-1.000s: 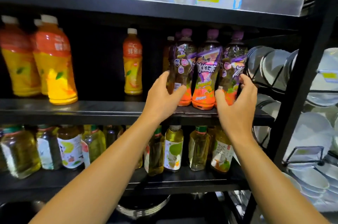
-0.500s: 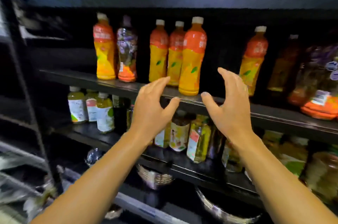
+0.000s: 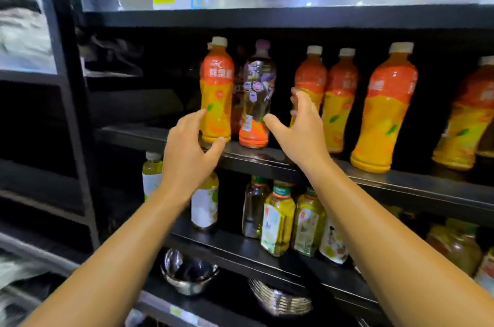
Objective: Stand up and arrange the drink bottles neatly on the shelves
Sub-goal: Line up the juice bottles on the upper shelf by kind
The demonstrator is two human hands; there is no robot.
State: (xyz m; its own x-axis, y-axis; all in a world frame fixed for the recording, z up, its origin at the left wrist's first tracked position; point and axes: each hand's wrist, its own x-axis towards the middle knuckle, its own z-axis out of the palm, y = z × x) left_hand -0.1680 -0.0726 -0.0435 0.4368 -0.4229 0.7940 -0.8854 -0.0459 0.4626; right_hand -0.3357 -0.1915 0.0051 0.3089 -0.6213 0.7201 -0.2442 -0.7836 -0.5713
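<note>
Head view. Middle shelf (image 3: 267, 158) carries a row of upright orange juice bottles, with one purple-capped tea bottle (image 3: 255, 102) standing among them at about 12 o'clock from the hands. It sits just beside the leftmost orange bottle (image 3: 216, 91), at that bottle's 3 o'clock; judged the misfit that the hands are after.

Left hand (image 3: 187, 155): fingers spread wide, holding nothing, fingertips near the base of the leftmost orange bottle; contact cannot be confirmed. Right hand (image 3: 302, 134): fingers wide and straight, thumb pointing toward the tea bottle, fingertips in front of the next orange bottle (image 3: 310, 78) at 1 o'clock. Whether they touch it, cannot tell. The two hands bracket the tea bottle, likely so as to steady the neighbours or lift it out.

Lower shelf (image 3: 240, 246), 6 o'clock: green tea bottles, upright, loosely grouped. Metal bowls (image 3: 187, 273) below.

Change against half a second earlier: hands were short of the shelf edge, open in mid-air; now they have reached up to the bottles. A second earlier they gripped purple tea bottles further right.
</note>
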